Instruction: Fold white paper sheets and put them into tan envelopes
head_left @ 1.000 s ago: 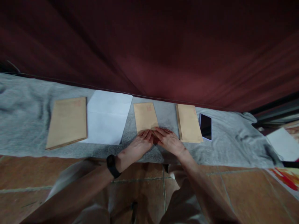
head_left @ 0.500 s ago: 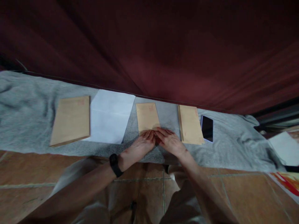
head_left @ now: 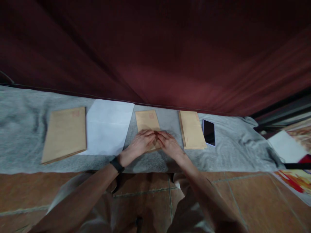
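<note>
A brown paper envelope [head_left: 147, 119] with a faint red print near its top lies flat on the grey cloth before me. My left hand [head_left: 143, 140], with a black watch on its wrist, is on the envelope's lower half, fingers bent and close together. From the other side my right hand [head_left: 168, 142] reaches in, its fingers also bent inward on the paper. The fingertips of both hands meet near the envelope's middle and hide that part of it. Between the palms the envelope's bottom edge shows.
To the left, a stack of brown envelopes [head_left: 65, 134] overlaps white paper sheets [head_left: 107, 126]. On the right lie a second envelope stack [head_left: 193, 129] and a phone [head_left: 209, 132]. A dark red cloth [head_left: 155, 71] rises behind the grey cloth [head_left: 233, 142]. Tiled floor [head_left: 250, 194] lies below.
Both hands have moved up the envelope from its lower edge, so the bottom edge now shows between them. The view has shifted slightly, while the stacks, sheets and phone stay in place.
</note>
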Tool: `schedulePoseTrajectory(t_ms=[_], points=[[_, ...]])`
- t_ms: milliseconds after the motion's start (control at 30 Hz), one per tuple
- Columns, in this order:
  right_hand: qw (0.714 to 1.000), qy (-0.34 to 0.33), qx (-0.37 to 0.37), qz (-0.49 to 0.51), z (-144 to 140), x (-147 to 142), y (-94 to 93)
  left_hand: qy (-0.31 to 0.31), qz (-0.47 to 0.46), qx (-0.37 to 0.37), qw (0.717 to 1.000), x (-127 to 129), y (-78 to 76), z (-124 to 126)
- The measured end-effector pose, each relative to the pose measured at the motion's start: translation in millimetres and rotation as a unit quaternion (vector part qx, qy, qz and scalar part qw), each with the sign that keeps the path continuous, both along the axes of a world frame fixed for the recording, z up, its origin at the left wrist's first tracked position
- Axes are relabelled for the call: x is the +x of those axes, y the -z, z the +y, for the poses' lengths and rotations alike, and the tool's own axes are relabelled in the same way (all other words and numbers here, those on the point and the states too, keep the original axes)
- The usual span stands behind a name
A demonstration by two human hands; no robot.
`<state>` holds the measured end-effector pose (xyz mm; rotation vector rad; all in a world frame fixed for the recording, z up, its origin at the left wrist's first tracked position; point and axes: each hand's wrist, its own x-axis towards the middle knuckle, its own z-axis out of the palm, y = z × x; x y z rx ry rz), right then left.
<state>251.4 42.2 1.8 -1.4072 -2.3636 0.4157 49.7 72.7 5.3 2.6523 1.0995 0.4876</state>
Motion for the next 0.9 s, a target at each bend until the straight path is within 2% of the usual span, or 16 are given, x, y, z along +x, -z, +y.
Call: schedulePoseTrajectory(t_ms=[200, 300, 500, 700, 900], points=[[1.0, -0.005, 0.005, 0.007, 1.2, -3.1, 0.3, -0.145, 0.014, 0.053, 0.988, -5.8, 19.2, 28.7], [1.0, -0.002, -0.002, 0.003, 1.1, -2.0, 0.9, -0.177, 0.043, 0.05, 0.982, -7.7, 25.5, 36.0], [0.999, -0.005, -0.012, 0.048, 8.1, 3.7, 5.0, -0.128, 0.075, 0.06, 0.987, 2.9, 32.1, 28.4], [0.992, 0.066, 0.003, 0.106, 25.2, 7.1, 9.8, -0.091, 0.074, 0.06, 0.991, 8.2, 36.6, 20.6], [0.986, 0.041, -0.03, 0.161, 39.8, -4.1, 11.7, -0.046, 0.052, 0.07, 0.995, 15.5, 44.4, 3.6]])
